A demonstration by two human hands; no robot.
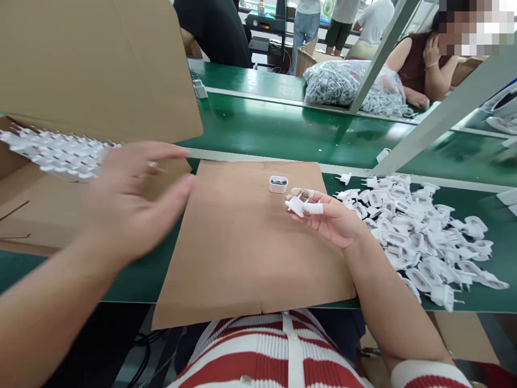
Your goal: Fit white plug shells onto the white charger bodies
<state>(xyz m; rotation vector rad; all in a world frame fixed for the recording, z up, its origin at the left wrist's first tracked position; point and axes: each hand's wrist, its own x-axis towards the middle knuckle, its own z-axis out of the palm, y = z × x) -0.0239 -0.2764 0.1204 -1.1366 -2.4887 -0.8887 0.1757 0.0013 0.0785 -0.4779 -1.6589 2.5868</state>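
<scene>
Evidently, the right hand [333,220] pinches a white plug cap [296,206] between its thumb and wrapped fingertips, the metal pins facing the fingers. The left hand [131,199] is blurred, its thumb and fingers spread, with nothing visible in its grasp; it hovers by the open carton [44,213]. Just beyond the right fingertips, a white housing [278,188] stands open end up on the cardboard sheet [250,248], circuit parts showing inside.

The step in hand seems to be readying one cap for that housing. The next move, as I judge it, calls for the left hand to steady the housing while the right turns the cap to line up with its opening.

To the right, a loose pile of caps [420,231] crowds the sheet's edge. At left, plugs lie in rows [60,153] inside the carton, whose raised flap [92,64] hangs over them and narrows the left hand's way in. Farther out, a slanting post [438,129] cuts across the green worktop [250,129], near a clear bag of small parts [333,83].
</scene>
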